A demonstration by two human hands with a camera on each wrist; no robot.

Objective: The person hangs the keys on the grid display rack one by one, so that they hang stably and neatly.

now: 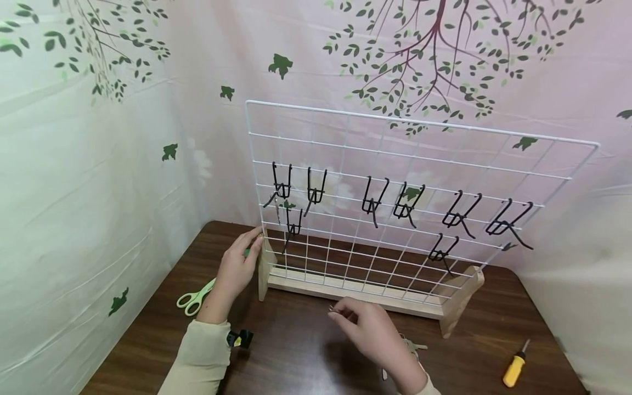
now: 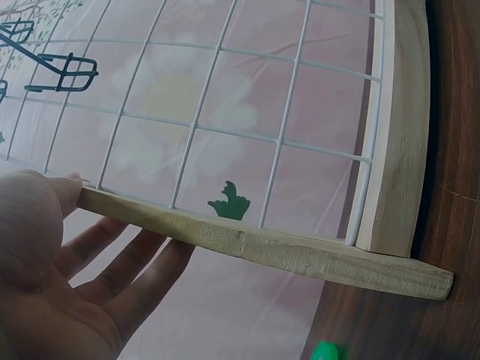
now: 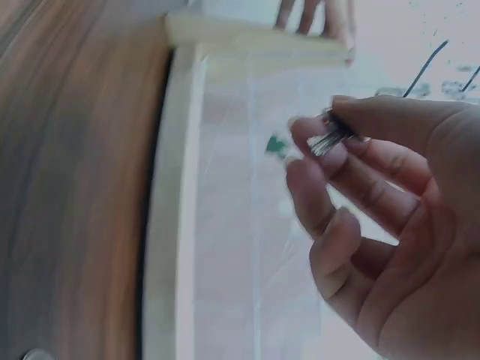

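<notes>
Two hands are in view at a white wire grid panel [image 1: 395,181] seated in a wooden base [image 1: 345,288] on a dark wood table [image 1: 296,351]. Eight black hooks [image 1: 372,200] are counted on the grid, approx. mid-height, none loaded.

L hand [image 1: 239,263]: laid against the left upright of the base, fingers straight, nothing gripped. Wrist view confirms it: fingers [image 2: 112,277] are extended flat alongside the wooden edge [image 2: 262,247], steadying only.

R hand [image 1: 367,326]: held low, just in front of the base rail. A small metal item, prob. a key ring [image 3: 330,139], is pinched between thumb and forefinger; other fingers are loosely curled. Wrist view is blurred, so the exact item cannot be confirmed. More keys [image 1: 412,345] are seen on the table just beside the R wrist, partly hidden.

Judgement, step in hand: the pinched ring is best presented to a free hook with its opening square to the hook tip. L-hand pressure on the upright should be maintained, since the panel is light and could rock if pushed. A lower hook is the shorter reach.

Also noted: green scissors [image 1: 195,299] at L, touching nothing; yellow-handled screwdriver [image 1: 515,367] at far R, well apart.
</notes>
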